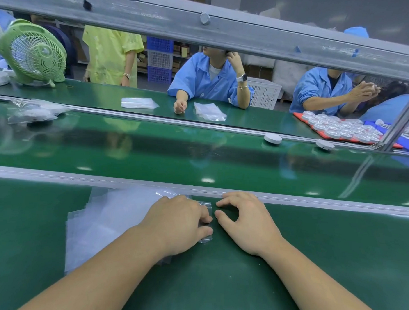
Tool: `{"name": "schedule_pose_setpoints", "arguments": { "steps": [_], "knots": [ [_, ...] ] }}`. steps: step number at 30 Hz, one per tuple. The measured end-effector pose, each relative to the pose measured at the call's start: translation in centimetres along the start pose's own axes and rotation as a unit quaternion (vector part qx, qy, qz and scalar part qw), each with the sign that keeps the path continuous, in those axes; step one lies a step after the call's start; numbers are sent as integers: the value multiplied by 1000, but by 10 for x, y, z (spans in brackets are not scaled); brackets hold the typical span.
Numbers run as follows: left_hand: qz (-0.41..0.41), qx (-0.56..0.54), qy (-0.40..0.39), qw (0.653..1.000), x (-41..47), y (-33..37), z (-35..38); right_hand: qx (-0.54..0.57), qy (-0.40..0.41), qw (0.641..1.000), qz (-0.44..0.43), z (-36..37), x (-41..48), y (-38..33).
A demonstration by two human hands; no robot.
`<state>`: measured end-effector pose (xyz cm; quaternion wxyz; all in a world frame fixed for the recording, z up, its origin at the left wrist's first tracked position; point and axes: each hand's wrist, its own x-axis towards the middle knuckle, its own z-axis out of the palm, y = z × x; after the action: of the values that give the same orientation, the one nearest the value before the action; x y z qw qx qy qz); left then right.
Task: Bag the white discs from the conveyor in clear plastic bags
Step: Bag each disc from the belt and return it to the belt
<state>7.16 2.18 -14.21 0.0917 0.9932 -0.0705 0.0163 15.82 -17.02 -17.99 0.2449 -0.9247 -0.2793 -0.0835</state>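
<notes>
Bright even light from above leaves glare spots on the glossy conveyor belt, and the lens bends the overhead beam.

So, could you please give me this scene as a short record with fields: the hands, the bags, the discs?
left hand: rests on the clear bags, fingertips at their right edge; pinch unclear
right hand: on the green table beside the bags, loosely curled, holds nothing
clear bags: loose stack, near side
white discs: two on the conveyor, at its far edge, unbagged
red tray: far right, many more discs
</notes>
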Motion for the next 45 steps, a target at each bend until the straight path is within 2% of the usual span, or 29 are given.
{"name": "schedule_pose_setpoints", "arguments": {
  "steps": [45],
  "knots": [
    [-10,1,-7,1000,1,1,0,8,2,1000,1,-1,0,1]
  ]
}}
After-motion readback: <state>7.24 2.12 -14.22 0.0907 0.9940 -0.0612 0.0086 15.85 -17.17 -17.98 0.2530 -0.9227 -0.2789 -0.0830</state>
